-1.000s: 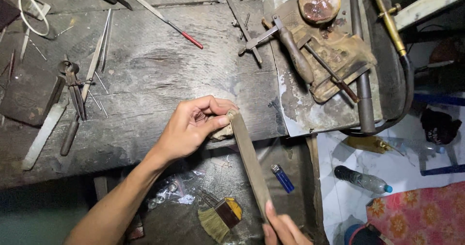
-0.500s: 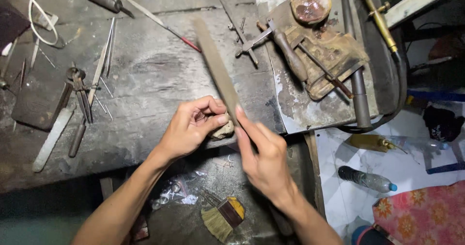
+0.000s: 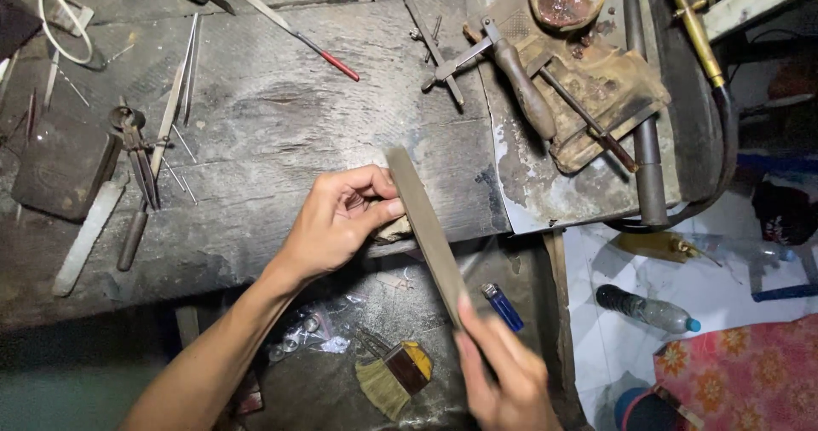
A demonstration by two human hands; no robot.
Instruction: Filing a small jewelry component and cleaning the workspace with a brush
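Left hand (image 3: 341,222) at the bench (image 3: 281,133) edge, fingers curled, pinching a small piece (image 3: 394,226) against the wood; right hand (image 3: 503,371) lower down, closed on the file (image 3: 424,226) by its near end. File slanted, flat against the piece; lighter (image 3: 503,306) and brush (image 3: 394,376) below.

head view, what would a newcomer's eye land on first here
First, the long flat grey metal file slanting across the middle, gripped at its lower end by the right hand. The left hand pinches a small pale piece against the edge of the worn dark wooden bench, touching the file. Upper right sits a rusty metal tool block.
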